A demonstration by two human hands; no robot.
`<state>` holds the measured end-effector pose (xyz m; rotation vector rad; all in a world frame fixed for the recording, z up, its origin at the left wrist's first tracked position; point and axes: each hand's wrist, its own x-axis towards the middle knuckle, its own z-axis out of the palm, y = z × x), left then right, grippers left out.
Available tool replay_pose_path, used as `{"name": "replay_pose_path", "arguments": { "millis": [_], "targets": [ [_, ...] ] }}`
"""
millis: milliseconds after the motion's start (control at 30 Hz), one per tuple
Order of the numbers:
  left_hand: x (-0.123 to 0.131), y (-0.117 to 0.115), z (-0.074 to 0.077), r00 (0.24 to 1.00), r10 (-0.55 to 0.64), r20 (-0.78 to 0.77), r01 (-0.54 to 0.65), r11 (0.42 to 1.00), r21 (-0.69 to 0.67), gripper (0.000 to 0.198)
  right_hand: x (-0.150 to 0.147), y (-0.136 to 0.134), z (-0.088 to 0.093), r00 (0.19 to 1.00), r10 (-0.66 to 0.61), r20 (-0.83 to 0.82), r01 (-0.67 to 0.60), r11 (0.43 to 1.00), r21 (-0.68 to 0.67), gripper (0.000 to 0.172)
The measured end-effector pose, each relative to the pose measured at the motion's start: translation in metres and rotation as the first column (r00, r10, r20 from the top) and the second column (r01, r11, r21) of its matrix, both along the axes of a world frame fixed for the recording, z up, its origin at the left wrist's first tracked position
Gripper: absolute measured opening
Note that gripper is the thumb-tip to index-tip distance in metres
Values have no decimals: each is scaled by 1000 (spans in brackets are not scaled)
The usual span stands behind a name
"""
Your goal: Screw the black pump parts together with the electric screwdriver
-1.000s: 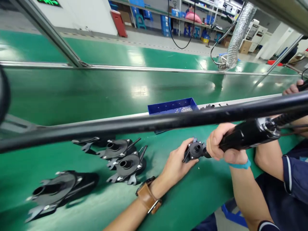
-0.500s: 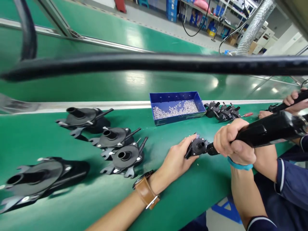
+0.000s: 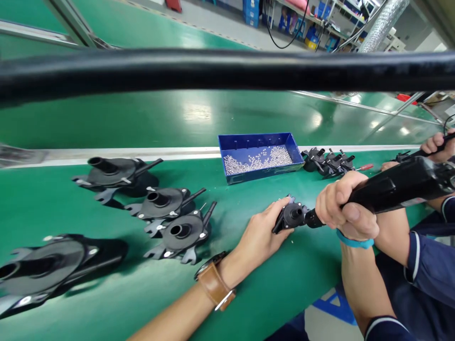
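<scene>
My left hand (image 3: pixel 265 229), with a brown-strapped watch on its wrist, grips a small black plastic housing (image 3: pixel 294 214) with a short round spout, low over the green bench. Fingers of my right hand (image 3: pixel 343 206) wrap around a black power screwdriver (image 3: pixel 394 187), tilted toward the left. Its nose meets the housing's right side; the bit and any screw there are hidden. A teal band circles my right wrist. Left of my hands, more black housings stand on the bench, among them one near (image 3: pixel 183 231) and one farther back (image 3: pixel 112 173).
A blue tray (image 3: pixel 261 178) of small metal parts sits beyond my hands. Right of it are several more housings (image 3: pixel 334 163) and a red-handled screwdriver (image 3: pixel 365 167). A co-worker's hands (image 3: pixel 435 144) hold a black tool at the far right. A thick black bar (image 3: pixel 213 71) crosses the view.
My view has shifted slightly, so the black bar sits higher and the left housings farther left. Both hands keep their grip, and the screwdriver stays against the housing.
</scene>
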<state>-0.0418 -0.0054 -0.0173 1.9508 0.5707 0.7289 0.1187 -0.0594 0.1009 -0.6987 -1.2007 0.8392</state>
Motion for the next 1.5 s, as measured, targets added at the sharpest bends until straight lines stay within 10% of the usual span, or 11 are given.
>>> {"name": "replay_pose_path", "arguments": {
  "millis": [500, 733, 1500],
  "targets": [
    [-1, 0, 3, 999, -13, -30, 12, 999, -37, 68, 7, -5, 6, 991, 97, 96, -99, 995, 12, 18],
    [-3, -3, 1, 992, 119, -28, -118, 993, 27, 46, 16, -28, 33, 977, -214, -24, 215, 973, 87, 18],
    [-12, -9, 25, 974, 218, 60, -224, 896, 383, 46, 44, -9, -15, 951, -230, -207, 231, 973, -18, 16]
  ]
}}
